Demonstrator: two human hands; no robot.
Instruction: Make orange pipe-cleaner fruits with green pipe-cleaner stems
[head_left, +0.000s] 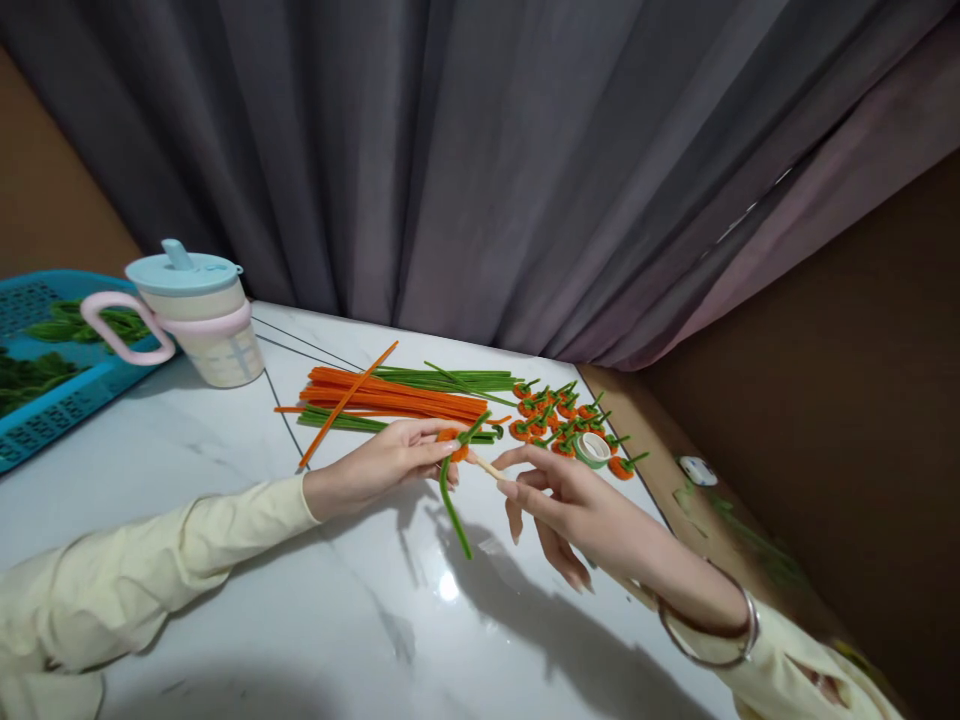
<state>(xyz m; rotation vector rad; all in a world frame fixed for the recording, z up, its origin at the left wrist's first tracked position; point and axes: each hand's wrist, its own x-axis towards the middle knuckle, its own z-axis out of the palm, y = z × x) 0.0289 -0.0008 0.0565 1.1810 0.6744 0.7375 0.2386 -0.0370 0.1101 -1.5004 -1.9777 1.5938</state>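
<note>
Pinched in my left hand (390, 462) is a small orange coil of fuzzy pipe cleaner (454, 441), with green pipe cleaner (455, 515) sticking up from it and hanging below. My right hand (581, 505) grips a thin pale stick (491, 469) between thumb and index finger, its other fingers hanging loose. The stick's far end reaches the underside of the coil; whether it goes inside, I cannot tell. Both hands are held above the white marbled table (315, 620). Just behind them lies a bundle of orange pipe cleaners (390, 393), with green pipe cleaners (465, 379) alongside.
Several orange coils with green stems (566, 408) cluster at the back right, beside a roll of tape (593, 450). A lidded cup with a pink handle (217, 345) stands at the left. Next to it, a blue basket (45, 425) holds green leafy pieces. A grey curtain (480, 170) hangs behind.
</note>
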